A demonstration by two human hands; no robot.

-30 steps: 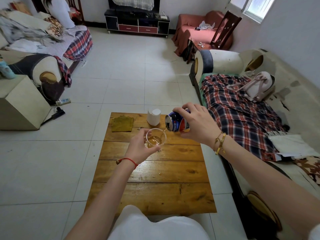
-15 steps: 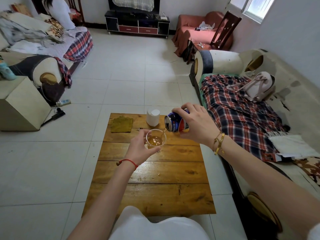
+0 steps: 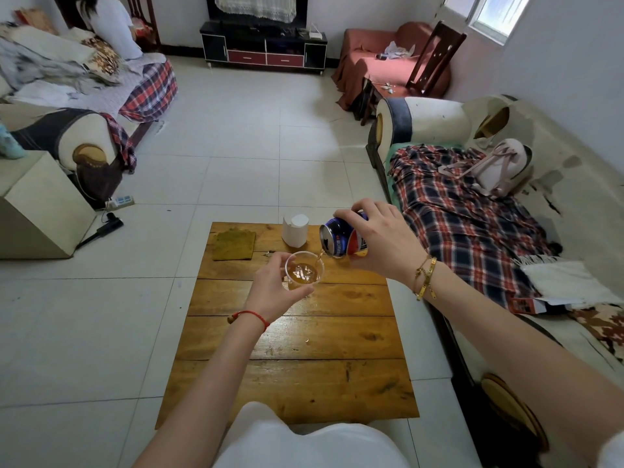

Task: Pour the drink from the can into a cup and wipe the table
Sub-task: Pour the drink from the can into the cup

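Amber drink runs in a thin stream from the can (image 3: pixel 338 239), tipped on its side in the right hand (image 3: pixel 378 244), whose fingers wrap it, into the clear cup (image 3: pixel 304 272) gripped by the left hand (image 3: pixel 275 292) above the wooden table (image 3: pixel 293 349); a cloth (image 3: pixel 233 244) lies at the table's far left

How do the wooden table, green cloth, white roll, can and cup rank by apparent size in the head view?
1. wooden table
2. green cloth
3. can, partly hidden by the right hand
4. cup and white roll: alike, unranked.
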